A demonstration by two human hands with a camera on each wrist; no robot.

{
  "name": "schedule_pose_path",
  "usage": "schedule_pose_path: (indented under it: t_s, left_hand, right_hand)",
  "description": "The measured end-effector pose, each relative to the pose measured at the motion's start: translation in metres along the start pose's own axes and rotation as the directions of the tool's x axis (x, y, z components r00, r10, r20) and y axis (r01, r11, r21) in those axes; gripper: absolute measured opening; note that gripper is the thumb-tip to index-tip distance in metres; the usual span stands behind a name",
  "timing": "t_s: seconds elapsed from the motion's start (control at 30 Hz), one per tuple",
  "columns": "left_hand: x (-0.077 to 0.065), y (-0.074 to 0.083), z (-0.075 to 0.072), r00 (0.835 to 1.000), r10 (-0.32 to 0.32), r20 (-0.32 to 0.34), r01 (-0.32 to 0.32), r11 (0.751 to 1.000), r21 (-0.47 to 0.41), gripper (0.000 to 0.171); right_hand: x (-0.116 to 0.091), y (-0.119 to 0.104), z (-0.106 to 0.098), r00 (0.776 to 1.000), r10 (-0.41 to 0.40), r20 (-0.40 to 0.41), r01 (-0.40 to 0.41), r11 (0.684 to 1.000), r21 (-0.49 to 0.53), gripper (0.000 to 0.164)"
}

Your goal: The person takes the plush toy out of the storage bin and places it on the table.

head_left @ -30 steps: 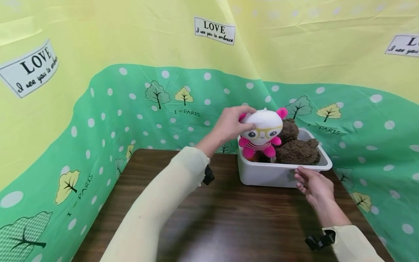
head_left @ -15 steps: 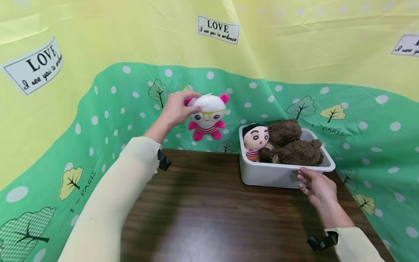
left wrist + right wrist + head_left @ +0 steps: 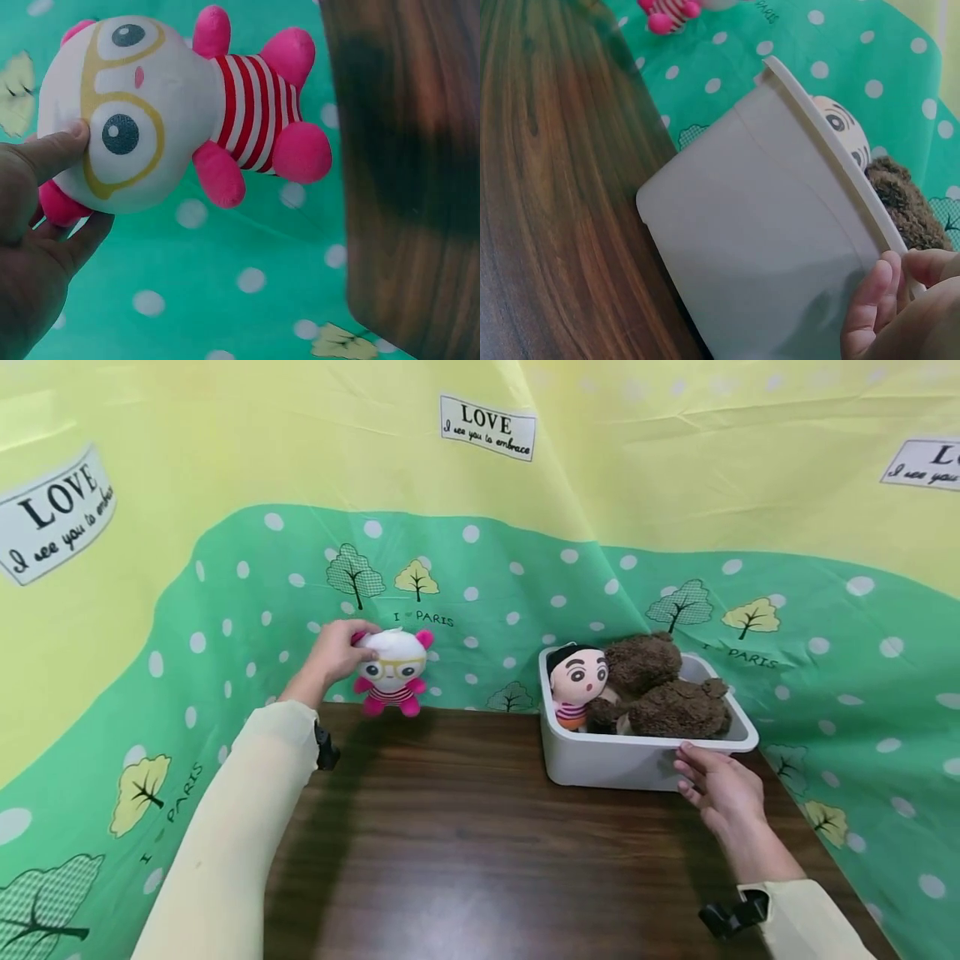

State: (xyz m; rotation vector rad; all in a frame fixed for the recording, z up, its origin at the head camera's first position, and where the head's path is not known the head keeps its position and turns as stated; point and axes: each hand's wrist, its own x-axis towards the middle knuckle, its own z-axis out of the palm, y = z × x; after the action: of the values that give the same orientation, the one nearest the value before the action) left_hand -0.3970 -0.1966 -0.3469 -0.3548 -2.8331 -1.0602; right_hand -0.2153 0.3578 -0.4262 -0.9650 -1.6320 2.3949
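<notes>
My left hand [image 3: 333,653] grips the side of the head of a plush toy [image 3: 392,670] with a white face, yellow glasses, pink ears and limbs and a red-striped body. In the left wrist view the thumb presses the toy's face [image 3: 150,112], and the other fingers go behind a pink ear. The toy is upright near the table's back left corner; whether its feet touch the table I cannot tell. My right hand [image 3: 723,789] pinches the front rim of a pale grey bin [image 3: 615,762]. Inside it are a black-haired doll [image 3: 577,681] and brown furry plush [image 3: 678,708].
The brown wooden table [image 3: 465,860] extends from the bin to the left. Behind and at the sides hangs a green and yellow printed cloth [image 3: 480,585], close to the table's back edge.
My left hand has carried the white and pink plush toy out from above the bin, leftward and then down toward the table's back left. The doll came into sight. My right hand stays on the rim.
</notes>
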Motion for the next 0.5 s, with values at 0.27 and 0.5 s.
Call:
schedule_pose_path:
  t_s: [0.27,0.5]
  left_hand:
    - [0.002,-0.044,0.007,0.999,-0.037,-0.018,0.038,0.997,0.064,0.035]
    - [0.001,-0.071,0.011,0.997,-0.077,-0.006,0.077,0.991,0.113,0.038]
  right_hand:
    - [0.001,0.000,0.000,1.000,-0.014,-0.019,0.013,1.000,-0.027,0.008]
    - [0.002,0.001,-0.002,1.000,-0.030,-0.007,0.030,0.999,-0.032,0.007]
